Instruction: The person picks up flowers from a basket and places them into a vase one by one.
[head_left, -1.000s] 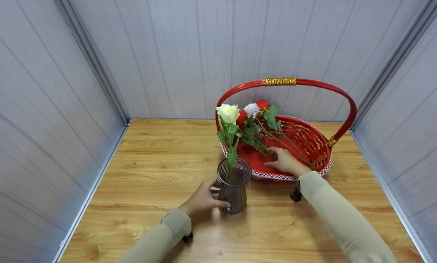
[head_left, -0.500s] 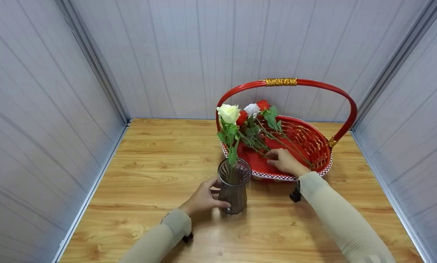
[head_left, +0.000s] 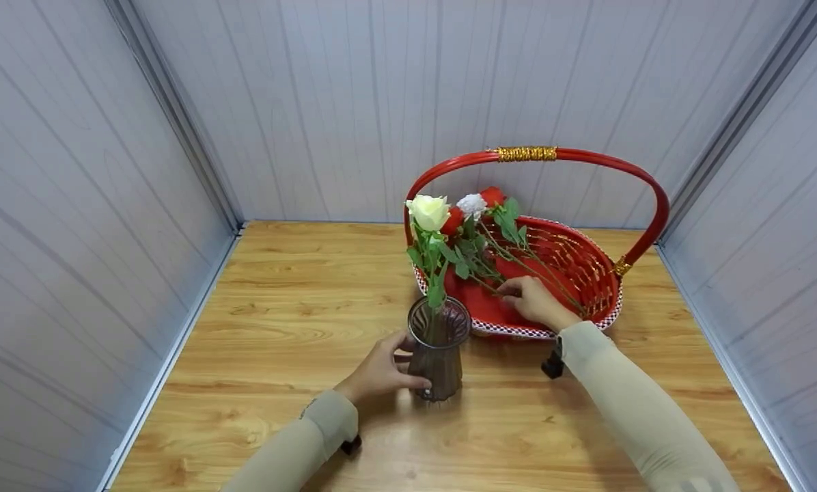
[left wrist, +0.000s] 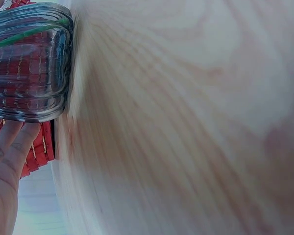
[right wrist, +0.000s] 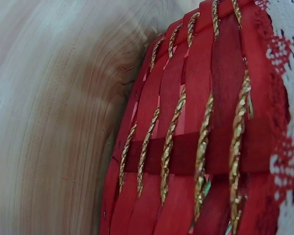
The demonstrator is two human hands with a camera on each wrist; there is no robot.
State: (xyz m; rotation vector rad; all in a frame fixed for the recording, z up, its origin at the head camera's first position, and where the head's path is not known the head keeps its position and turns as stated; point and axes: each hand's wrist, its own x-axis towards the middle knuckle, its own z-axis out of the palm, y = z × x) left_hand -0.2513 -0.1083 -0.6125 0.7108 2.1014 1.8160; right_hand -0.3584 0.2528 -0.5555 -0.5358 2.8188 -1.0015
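Observation:
My left hand (head_left: 383, 369) holds a clear, dark-tinted ribbed glass vase (head_left: 437, 369), thumb in front and fingers around the far side. The vase stands upright on the table, and one cream-white rose (head_left: 428, 213) with green leaves rises from it. In the left wrist view the vase (left wrist: 27, 73) shows a green stem through its glass. My right hand (head_left: 533, 301) reaches into the red basket (head_left: 589, 273) and pinches a flower stem (head_left: 483, 282) near its lower end. Red flowers (head_left: 492, 197) and a white flower (head_left: 472, 206) lean over the basket's far left rim.
The basket's tall red handle (head_left: 613, 162), wrapped in gold at the top, arches over the flowers. The right wrist view shows the woven basket side (right wrist: 186, 147) close up. Pale panel walls (head_left: 326, 109) enclose the wooden table (head_left: 299, 273) at back and sides.
The right hand's fingers have closed from a spread pose onto the flower stem, and leaves beside the cream-white rose have shifted slightly. The left hand and vase have stayed in place.

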